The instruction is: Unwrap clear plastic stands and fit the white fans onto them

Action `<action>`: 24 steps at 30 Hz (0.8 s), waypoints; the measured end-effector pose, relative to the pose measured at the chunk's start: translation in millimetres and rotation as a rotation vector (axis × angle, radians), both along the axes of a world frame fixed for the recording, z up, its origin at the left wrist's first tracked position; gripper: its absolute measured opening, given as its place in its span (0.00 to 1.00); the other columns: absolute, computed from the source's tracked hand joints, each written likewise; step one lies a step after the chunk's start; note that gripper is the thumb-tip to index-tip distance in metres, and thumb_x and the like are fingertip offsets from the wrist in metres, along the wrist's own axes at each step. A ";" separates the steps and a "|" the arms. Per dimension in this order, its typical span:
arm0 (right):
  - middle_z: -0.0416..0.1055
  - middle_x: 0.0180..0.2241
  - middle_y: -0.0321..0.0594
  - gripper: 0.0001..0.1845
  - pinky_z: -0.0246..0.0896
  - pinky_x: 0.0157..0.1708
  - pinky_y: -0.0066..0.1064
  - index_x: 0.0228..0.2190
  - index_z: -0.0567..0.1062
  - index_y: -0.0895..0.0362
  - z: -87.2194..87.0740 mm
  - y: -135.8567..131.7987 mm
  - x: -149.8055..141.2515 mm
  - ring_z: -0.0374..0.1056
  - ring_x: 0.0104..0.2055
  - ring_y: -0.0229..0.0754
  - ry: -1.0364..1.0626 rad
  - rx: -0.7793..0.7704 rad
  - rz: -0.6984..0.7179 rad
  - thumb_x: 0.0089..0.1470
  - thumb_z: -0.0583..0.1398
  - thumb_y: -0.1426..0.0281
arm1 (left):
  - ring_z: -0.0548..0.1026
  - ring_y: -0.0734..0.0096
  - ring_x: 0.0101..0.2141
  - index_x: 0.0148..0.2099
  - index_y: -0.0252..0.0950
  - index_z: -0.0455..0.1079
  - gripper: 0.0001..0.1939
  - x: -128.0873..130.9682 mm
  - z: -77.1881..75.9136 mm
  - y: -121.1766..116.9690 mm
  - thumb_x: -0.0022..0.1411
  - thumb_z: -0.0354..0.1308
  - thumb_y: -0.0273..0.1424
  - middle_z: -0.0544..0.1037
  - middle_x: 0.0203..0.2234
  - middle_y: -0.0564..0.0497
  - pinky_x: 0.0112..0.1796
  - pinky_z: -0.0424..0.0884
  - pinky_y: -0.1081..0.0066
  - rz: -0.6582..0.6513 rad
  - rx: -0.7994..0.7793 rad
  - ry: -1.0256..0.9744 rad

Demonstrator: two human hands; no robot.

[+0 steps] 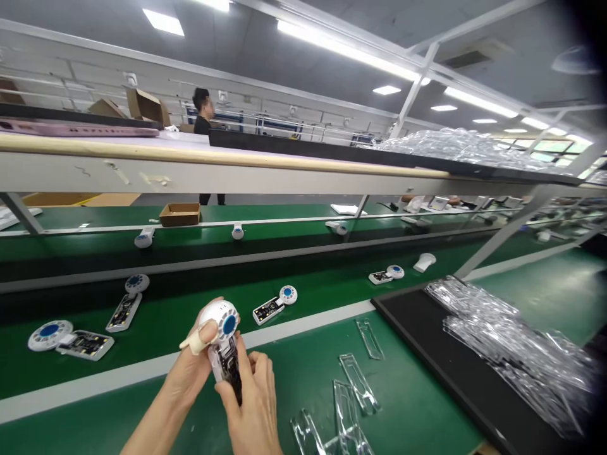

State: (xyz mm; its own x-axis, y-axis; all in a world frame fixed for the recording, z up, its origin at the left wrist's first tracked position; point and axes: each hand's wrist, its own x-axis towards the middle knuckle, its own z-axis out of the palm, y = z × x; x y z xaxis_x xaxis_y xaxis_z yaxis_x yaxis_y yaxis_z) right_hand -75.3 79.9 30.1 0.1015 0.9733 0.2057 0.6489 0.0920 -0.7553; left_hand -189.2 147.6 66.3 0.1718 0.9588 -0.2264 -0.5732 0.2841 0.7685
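1. One white unit [230,363], round head with blue centre, circuit board bare on its body. We hold it raised, well to the left of the black tray [427,344].
2. Our left hand [192,363], fingers curled closed about the unit's head end; a pale cover [195,343] sits on the thumb.
3. Our right hand [255,395], thumb and fingers closed on the sides of the unit's body.
4. Several clear plastic pieces [359,383], lying on the green worktop [408,395], left of the black tray.
5. One similar open unit [269,311], past the pale strip [308,323], left of the black tray.
6. Two more open units [124,311], farther left of the black tray.
7. One further open unit [380,277], just beyond the tray's far left corner; near it, a white part [424,262].
8. One heap of clear plastic [502,341], on the black tray.
9. One raised shelf [265,178], beyond the black tray, bearing more clear plastic [467,148].
10. One brown box [180,216], far left beyond the black tray.
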 end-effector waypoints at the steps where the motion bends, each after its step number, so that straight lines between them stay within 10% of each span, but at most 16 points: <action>1: 0.62 0.37 0.42 0.32 0.66 0.39 0.44 0.61 0.53 0.46 0.4 -1.9 -0.2 0.64 0.40 0.49 -0.004 -0.007 0.007 0.57 0.54 0.64 | 0.74 0.58 0.42 0.62 0.44 0.55 0.40 0.5 2.8 -2.8 0.48 0.65 0.40 0.75 0.43 0.48 0.39 0.71 0.66 -0.009 0.020 0.040; 8: 0.63 0.45 0.42 0.33 0.65 0.44 0.38 0.62 0.44 0.43 -4.4 -13.7 9.1 0.65 0.46 0.47 0.141 0.017 0.118 0.60 0.52 0.65 | 0.73 0.50 0.45 0.62 0.44 0.54 0.45 7.0 13.9 -11.2 0.43 0.65 0.46 0.76 0.43 0.47 0.41 0.72 0.60 -0.010 0.020 0.025; 18: 0.67 0.41 0.40 0.29 0.62 0.44 0.39 0.58 0.58 0.38 5.1 -20.5 43.6 0.65 0.45 0.49 -0.030 -0.050 0.199 0.55 0.57 0.59 | 0.69 0.48 0.51 0.51 0.39 0.68 0.30 17.4 -29.2 -42.3 0.48 0.63 0.48 0.76 0.46 0.43 0.49 0.69 0.55 -0.173 -0.125 0.342; 24: 0.68 0.26 0.40 0.28 0.61 0.33 0.31 0.27 0.73 0.57 -9.1 3.5 35.5 0.66 0.30 0.42 0.647 -0.144 -0.318 0.59 0.42 0.55 | 0.70 0.41 0.50 0.35 0.44 0.75 0.23 28.7 -54.3 -40.9 0.34 0.69 0.46 0.79 0.38 0.45 0.52 0.66 0.53 -0.064 0.128 0.628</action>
